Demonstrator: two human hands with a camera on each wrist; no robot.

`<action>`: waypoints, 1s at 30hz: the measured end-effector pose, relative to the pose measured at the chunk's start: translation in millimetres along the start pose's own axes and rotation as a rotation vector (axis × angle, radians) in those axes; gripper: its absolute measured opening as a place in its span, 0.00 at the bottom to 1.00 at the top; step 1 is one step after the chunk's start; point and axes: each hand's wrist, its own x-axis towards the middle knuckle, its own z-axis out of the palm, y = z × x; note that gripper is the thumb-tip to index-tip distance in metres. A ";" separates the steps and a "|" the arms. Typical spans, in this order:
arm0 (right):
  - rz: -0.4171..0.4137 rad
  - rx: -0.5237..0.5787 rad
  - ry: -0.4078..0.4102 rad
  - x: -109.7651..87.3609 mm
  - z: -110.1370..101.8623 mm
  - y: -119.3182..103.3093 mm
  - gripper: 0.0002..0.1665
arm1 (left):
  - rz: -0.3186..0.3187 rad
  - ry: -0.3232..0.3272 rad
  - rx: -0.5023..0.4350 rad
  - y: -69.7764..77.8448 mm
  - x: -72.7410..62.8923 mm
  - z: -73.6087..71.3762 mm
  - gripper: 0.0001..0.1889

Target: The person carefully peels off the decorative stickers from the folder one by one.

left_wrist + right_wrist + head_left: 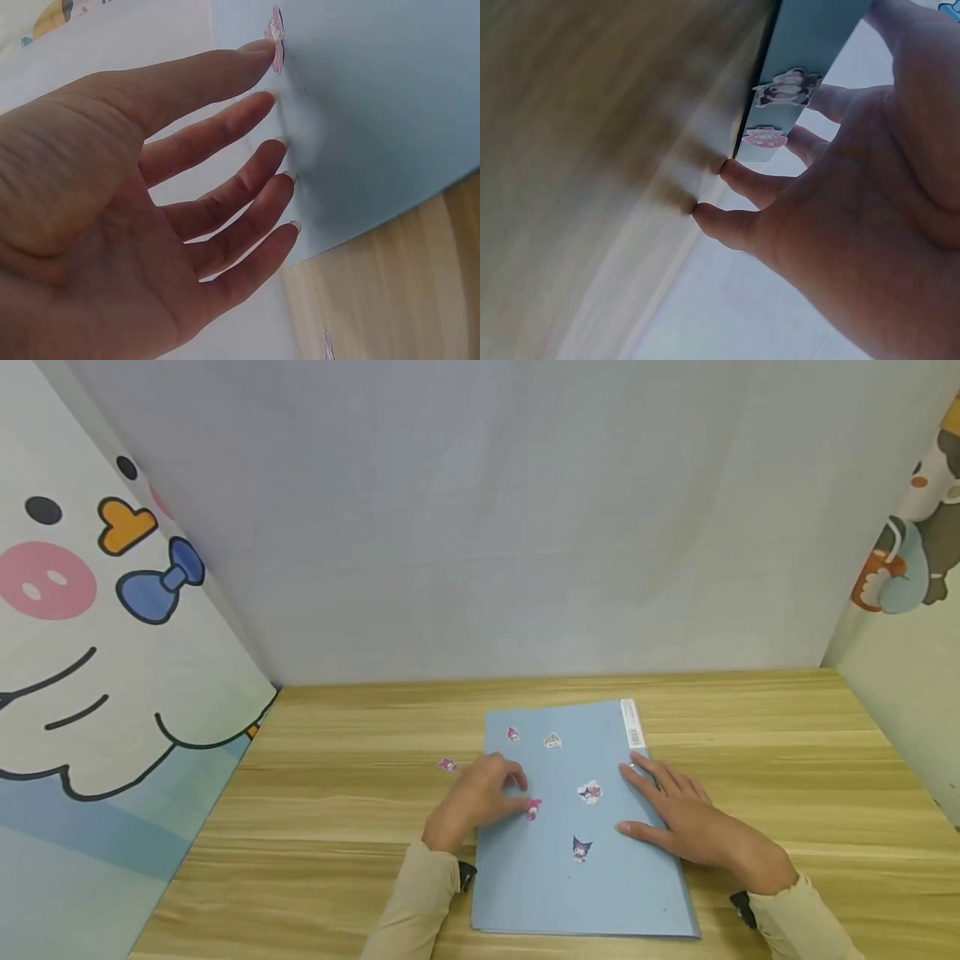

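A light blue folder (525, 893) lies flat on the wooden table, with several small cartoon stickers on its cover. My left hand (480, 793) is over the folder's left side. Its thumb touches a pink sticker (533, 810); in the left wrist view the thumb tip meets this sticker (276, 37) while the other fingers stay apart, loosely bent. My right hand (686, 822) rests spread at the folder's right edge. In the right wrist view, two fingertips of the right hand (855, 202) touch the table beside the folder (810, 37).
Another pink sticker (447, 765) lies on the table left of the folder. A white barcode label (632, 724) is at the folder's top right corner. Behind the wooden table (337, 827) rises a pale wall (480, 527), with cartoon-printed panels (90, 693) at the sides.
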 end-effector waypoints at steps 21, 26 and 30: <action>0.008 0.000 0.001 2.0 -3.1 1.2 0.48 | 0.027 -0.016 -0.030 7.2 3.3 8.2 0.07; 0.005 0.004 0.003 1.7 -2.0 2.6 0.48 | 0.047 -0.016 -0.095 6.9 3.8 10.2 0.07; 0.001 0.009 0.002 1.4 -0.1 3.6 0.47 | 0.063 -0.013 -0.110 6.6 2.6 11.9 0.05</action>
